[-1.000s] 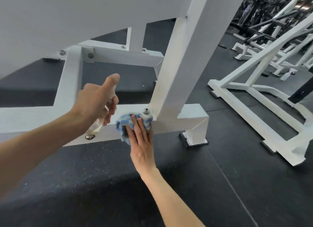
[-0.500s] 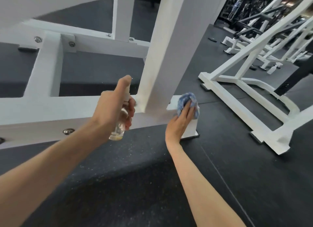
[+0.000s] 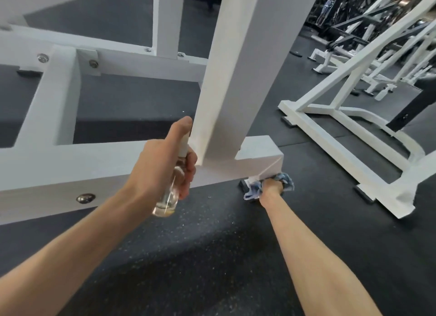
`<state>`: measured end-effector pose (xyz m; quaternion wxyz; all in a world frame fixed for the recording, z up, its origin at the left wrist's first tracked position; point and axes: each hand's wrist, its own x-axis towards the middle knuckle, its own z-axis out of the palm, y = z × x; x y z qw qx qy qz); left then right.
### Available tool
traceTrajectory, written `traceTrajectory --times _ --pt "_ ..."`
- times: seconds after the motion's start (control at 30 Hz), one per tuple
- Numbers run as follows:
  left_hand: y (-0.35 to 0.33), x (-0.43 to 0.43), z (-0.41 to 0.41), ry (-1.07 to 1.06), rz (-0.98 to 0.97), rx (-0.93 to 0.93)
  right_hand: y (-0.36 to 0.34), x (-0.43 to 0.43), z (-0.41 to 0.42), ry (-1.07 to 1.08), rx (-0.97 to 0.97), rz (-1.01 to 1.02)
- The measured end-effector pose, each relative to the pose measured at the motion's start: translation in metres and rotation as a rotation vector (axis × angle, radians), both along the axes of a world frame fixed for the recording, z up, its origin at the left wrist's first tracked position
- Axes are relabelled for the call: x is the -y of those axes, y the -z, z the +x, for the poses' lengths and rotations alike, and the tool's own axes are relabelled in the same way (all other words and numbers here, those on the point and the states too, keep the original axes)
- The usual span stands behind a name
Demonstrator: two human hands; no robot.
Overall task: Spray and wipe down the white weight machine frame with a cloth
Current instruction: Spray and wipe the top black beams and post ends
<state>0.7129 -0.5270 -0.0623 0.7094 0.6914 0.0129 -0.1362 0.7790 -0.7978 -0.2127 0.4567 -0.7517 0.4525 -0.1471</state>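
The white frame (image 3: pixel 70 167) of the weight machine fills the left and middle of the view: a low base rail runs along the floor, and a thick slanted post (image 3: pixel 236 68) rises from it near its right end. The blue-and-white cloth (image 3: pixel 286 181) is bunched under that right end corner of the rail, against the frame's foot, where a dark rubber pad (image 3: pixel 241 185) meets the floor. The right hand (image 3: pixel 271 188) holds the cloth there, with folds sticking out on both sides of it. Its fingers are hidden under the rail, so I cannot tell whether they are curled or flat. The left hand (image 3: pixel 160 167) grips a small clear spray bottle (image 3: pixel 168 198) just in front of the joint between post and rail, fingers wrapped round the body and one digit on top of the pump head. The bottle is tilted and has a little liquid at its bottom. A shiny bolt (image 3: pixel 86 198) sits in the rail's front face, left of the bottle. The floor (image 3: pixel 212 256) is dark speckled rubber. More white frames (image 3: pixel 342 127) stand to the right.
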Motion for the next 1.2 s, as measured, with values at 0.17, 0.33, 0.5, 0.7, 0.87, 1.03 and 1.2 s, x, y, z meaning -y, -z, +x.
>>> traceTrajectory --times 0.17,0.33,0.5,0.7,0.87,1.03,1.2 --pt "-0.002 0.000 0.000 -0.015 -0.029 0.017 0.016 -0.006 -0.002 0.099 0.395 0.195" --pt "-0.009 0.007 -0.005 0.041 0.006 0.044 0.021 0.001 -0.004 0.032 0.027 0.055" --pt "-0.023 0.001 -0.009 0.012 0.003 0.095 -0.019 -0.086 -0.048 -0.084 0.534 -0.053" --pt "-0.042 -0.007 -0.010 -0.056 -0.061 0.116 -0.001 -0.216 -0.087 -0.440 0.590 -0.262" --pt "-0.058 -0.025 -0.005 -0.100 -0.082 0.180 0.010 -0.180 -0.080 -0.479 0.584 -0.383" --pt "-0.062 -0.035 -0.012 -0.093 -0.058 0.164 -0.053 -0.177 -0.055 -0.129 0.572 -0.024" --pt "-0.069 -0.039 -0.011 -0.033 0.033 0.153 -0.130 -0.193 -0.050 -0.127 0.796 -0.195"
